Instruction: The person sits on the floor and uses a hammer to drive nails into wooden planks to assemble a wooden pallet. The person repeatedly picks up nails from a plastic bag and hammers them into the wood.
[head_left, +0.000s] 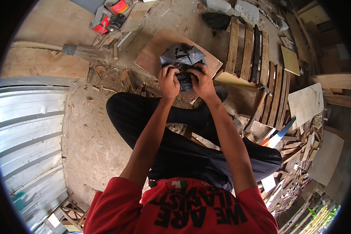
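Note:
A crumpled black plastic bag (pixel 185 54) rests on a square plywood board (pixel 154 50) in front of my crossed legs. My left hand (pixel 169 82) grips the bag's near left edge, fingers curled into it. On the near right side my right hand (pixel 201 80) is closed round the bag's edge in the same way. Between the hands the bag's mouth gapes a little, with dark folds inside; I cannot make out its contents. Both fingertips are partly hidden in the plastic.
Wooden pallets (pixel 246 50) stand to the right, a hammer (pixel 266 90) lying on them. A handsaw (pixel 280 134) leans by wood scraps near my right knee. At the far left are a straw broom (pixel 82 51) and paint cans (pixel 116 22). Corrugated metal sheet (pixel 31 132) lines the left.

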Action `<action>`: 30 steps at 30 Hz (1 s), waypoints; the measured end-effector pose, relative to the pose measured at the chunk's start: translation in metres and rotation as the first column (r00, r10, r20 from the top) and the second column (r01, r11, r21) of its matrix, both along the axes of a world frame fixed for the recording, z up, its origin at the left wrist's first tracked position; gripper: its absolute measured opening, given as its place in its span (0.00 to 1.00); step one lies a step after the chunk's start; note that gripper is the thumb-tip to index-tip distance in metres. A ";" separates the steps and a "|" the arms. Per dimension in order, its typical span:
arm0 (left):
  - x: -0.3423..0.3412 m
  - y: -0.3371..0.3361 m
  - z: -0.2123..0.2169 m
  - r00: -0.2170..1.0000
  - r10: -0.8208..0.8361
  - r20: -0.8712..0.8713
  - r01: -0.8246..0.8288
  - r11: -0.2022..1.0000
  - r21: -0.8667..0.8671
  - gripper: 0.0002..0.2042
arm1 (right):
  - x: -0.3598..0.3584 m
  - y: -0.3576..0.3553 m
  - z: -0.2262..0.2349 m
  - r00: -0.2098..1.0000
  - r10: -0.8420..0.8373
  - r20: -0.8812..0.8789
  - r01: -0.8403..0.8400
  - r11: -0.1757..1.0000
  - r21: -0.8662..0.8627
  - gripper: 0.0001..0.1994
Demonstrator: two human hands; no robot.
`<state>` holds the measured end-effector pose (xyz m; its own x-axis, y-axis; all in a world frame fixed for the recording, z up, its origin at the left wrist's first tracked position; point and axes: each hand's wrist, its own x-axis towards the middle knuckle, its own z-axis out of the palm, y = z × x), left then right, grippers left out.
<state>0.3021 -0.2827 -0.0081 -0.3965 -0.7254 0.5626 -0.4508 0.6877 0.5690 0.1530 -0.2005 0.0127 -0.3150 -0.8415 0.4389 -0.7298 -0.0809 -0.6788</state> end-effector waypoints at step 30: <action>0.000 0.000 -0.003 0.999 0.040 0.002 -0.040 0.999 0.001 0.11 | 0.005 -0.041 0.004 0.957 0.085 -0.276 0.015 0.940 0.341 0.15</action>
